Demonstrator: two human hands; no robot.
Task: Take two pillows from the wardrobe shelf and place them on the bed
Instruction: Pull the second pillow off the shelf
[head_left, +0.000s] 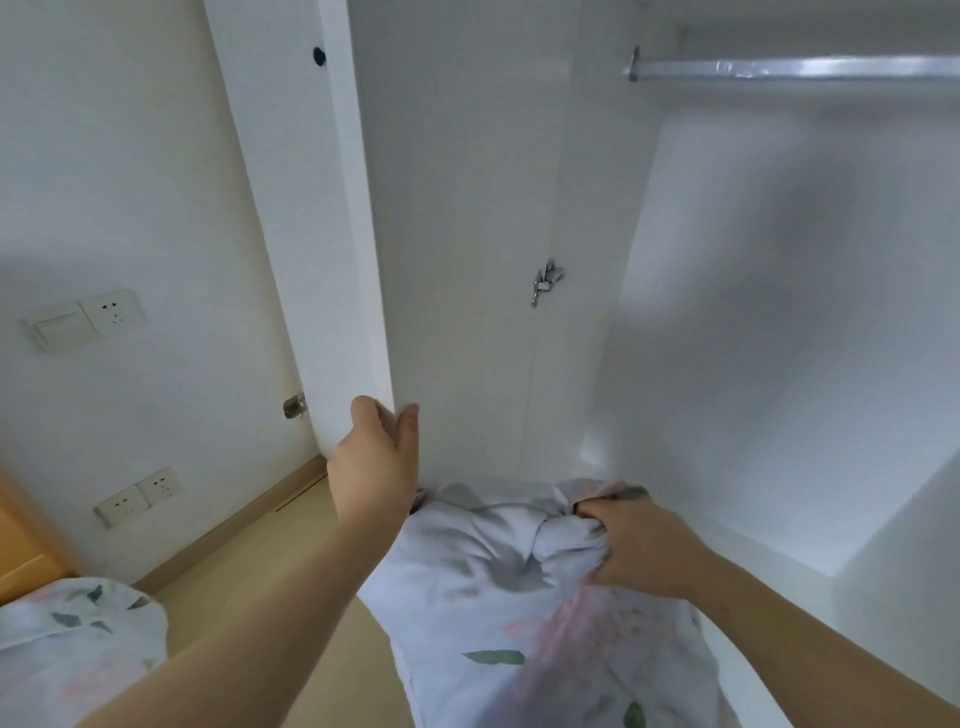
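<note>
At the lower left corner, one floral pillow (67, 644) lies on the bed. The left hand (376, 457) holds the edge of the white wardrobe door (363, 234), its fingers (363, 410) wrapped around it. To the right, the right hand (639, 545) has its fingers clenched on a bunch of the second pillow (498, 613), in front of the open wardrobe (753, 338).

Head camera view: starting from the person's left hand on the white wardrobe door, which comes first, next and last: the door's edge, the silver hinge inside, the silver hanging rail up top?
1. White wardrobe door edge: the left hand is gripping it at its lower end.
2. Small silver metal hinge: up and to the right, inside the wardrobe.
3. Silver hanging rail: top right, farthest.
</note>
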